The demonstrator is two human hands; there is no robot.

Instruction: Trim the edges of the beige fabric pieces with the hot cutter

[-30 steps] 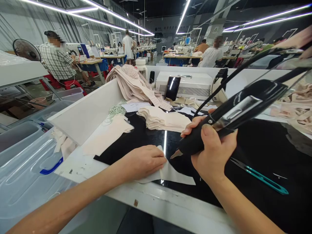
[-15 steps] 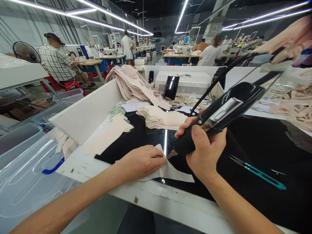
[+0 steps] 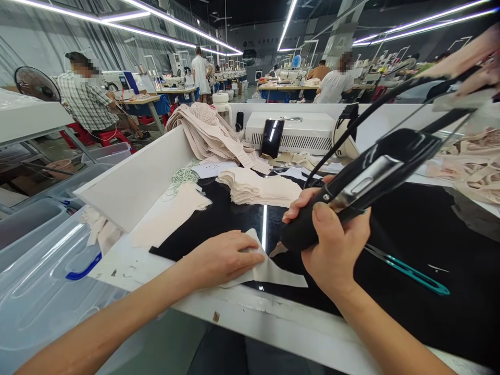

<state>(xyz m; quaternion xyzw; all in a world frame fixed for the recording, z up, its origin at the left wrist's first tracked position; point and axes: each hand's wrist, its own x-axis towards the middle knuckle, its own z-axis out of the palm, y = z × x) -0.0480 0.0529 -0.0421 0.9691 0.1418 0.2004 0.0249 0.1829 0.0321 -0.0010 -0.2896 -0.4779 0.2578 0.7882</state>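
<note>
My left hand (image 3: 224,255) lies palm down on a small pale fabric piece (image 3: 279,271) near the front of the table. Its fingers are stretched out and press on the cloth. My right hand (image 3: 334,242) is wrapped round a black corded handheld tool (image 3: 351,187) with a silver metal plate along its side. The tool is tilted, its rounded lower end above the black work surface (image 3: 402,219) and just right of the fabric piece. To the right of this hand lie teal-handled thread snips (image 3: 416,273).
A stack of pale cut pieces (image 3: 261,187) lies behind my hands. Beyond stand a phone (image 3: 272,138) and a white vented box (image 3: 302,130). Fabric strips (image 3: 203,127) hang over a white side panel (image 3: 136,177). Clear plastic bins (image 3: 35,291) stand left.
The view has shifted slightly. My right hand and the black tool have moved a little right, away from the fabric piece. My left hand stays on the cloth.
</note>
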